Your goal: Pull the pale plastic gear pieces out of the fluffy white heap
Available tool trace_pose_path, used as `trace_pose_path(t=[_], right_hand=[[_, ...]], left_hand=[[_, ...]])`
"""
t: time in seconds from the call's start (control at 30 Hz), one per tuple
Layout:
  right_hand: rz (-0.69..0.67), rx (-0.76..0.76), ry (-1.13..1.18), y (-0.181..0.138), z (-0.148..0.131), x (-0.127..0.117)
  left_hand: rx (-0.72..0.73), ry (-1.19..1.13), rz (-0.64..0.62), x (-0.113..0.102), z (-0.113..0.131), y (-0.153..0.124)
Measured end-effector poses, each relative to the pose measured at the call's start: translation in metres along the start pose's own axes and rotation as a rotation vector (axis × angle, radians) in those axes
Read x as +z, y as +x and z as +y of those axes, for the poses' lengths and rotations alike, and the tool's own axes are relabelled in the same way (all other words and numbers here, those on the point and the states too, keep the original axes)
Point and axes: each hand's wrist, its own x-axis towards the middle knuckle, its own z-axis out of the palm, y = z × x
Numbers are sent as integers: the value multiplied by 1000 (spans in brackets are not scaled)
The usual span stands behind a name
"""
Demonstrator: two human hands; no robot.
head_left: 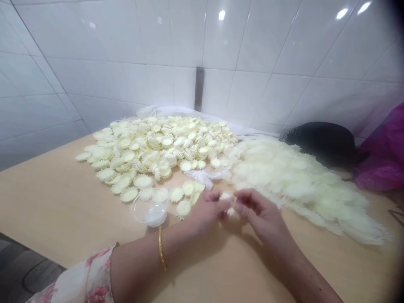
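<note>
A small pale disc with a toothed edge is between my two hands, over the front of the table. My left hand, with a gold bangle at its wrist, is closed on it, fingers bent and thumb pressed in. From the other side my right hand pinches with thumb and forefinger at the disc's edge. What lies in that pinch is blurred. Several like pale toothed discs lie just left of my left hand. A clear plastic cup with something whitish in it stands near my left wrist.
A large heap of cream toothed discs covers the table's back left. Thin, gauzy pale pieces are piled at right. Between them lies a white plastic bag end. A black object and a magenta bag sit back right, by the tiled wall.
</note>
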Motion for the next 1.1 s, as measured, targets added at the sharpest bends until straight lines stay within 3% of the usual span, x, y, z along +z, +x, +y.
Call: trace_pose_path(t=[0.27,0.57,0.77,0.87,0.97,1.1], right_hand=[[2,114,214,2,4,1],[-79,207,289,6,4,-8],[-266,201,298,2,-3,-7],[-114,147,90,1,-7,-4],[-2,58,-64,2,-9,-4],[180,5,-24,0,-8,-10]], left_hand=[[-23,-156,-171,-3,-7,8],[-30,9,-79,1,-1,0],[33,145,-104,-2,0,1],[120,298,-105,-6,-8,6],[317,522,-47,-5,-11,3],[596,940,76,1,4,-33]])
